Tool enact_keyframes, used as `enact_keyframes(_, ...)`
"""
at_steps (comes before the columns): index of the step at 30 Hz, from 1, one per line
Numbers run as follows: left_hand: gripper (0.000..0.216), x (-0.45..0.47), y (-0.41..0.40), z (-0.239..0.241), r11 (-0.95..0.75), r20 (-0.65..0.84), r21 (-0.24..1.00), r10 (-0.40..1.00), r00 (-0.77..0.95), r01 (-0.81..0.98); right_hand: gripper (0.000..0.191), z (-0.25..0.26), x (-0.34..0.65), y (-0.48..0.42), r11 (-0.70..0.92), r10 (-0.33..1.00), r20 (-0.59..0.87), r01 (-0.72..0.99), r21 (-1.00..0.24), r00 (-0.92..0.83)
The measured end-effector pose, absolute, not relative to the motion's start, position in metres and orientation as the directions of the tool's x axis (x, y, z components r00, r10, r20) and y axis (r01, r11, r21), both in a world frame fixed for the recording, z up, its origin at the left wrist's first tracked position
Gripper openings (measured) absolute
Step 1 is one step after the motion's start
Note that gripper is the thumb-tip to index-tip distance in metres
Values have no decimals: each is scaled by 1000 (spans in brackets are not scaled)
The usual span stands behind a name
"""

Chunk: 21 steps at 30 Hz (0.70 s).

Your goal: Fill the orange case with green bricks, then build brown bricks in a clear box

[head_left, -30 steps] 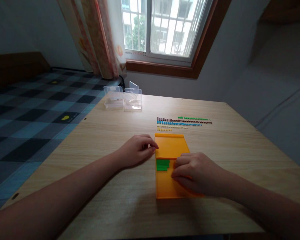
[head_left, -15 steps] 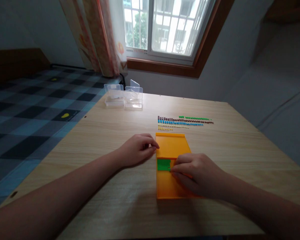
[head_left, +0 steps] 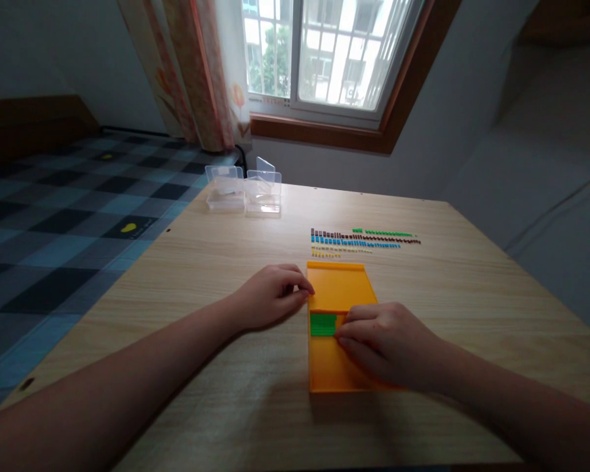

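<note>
An open orange plastic box [head_left: 324, 367] lies on the table in front of me, its lid [head_left: 337, 288] folded back on the far side. Small green bricks [head_left: 322, 324] are packed in rows in its upper left corner. My left hand [head_left: 275, 292] has its thumb and forefinger closed at the lid's left edge. Over the box's right part is my right hand [head_left: 383, 337], its fingertips pinched together at the right end of the green rows. Whatever lies between those fingertips is too small to make out. The hand hides the box's right side.
Beyond the box run rows of tiny pieces: green [head_left: 388, 233], dark brown [head_left: 364, 236], blue [head_left: 354, 242] and yellow [head_left: 324, 254]. Clear plastic cases [head_left: 263, 203] with raised lids stand at the table's far left. A checkered bed [head_left: 78, 229] is to the left.
Almost nothing differs. The view has shifted very slightly; both hands keep the same places at the lid and the green bricks.
</note>
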State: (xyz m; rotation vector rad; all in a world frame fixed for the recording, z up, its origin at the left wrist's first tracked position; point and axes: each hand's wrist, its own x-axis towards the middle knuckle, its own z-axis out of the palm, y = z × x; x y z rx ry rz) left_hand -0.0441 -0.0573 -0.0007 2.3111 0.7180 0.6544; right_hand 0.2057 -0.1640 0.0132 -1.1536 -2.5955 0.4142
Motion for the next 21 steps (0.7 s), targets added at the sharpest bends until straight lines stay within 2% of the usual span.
enact_keyframes(15, 17, -44, -58, 1, -672, 269, 667, 619, 738, 320, 25, 16, 205, -164, 628, 763, 169, 655, -420, -624)
enact_keyframes(17, 18, -43, -59, 2, -665, 262, 673, 624, 736, 324, 25, 16, 206, -164, 644, 754, 217, 631, -432, -620)
enact_keyframes(21, 18, -43, -59, 2, -649, 253, 686, 636, 729, 328, 22, 19, 209, -161, 707, 706, 444, 575, -412, -551)
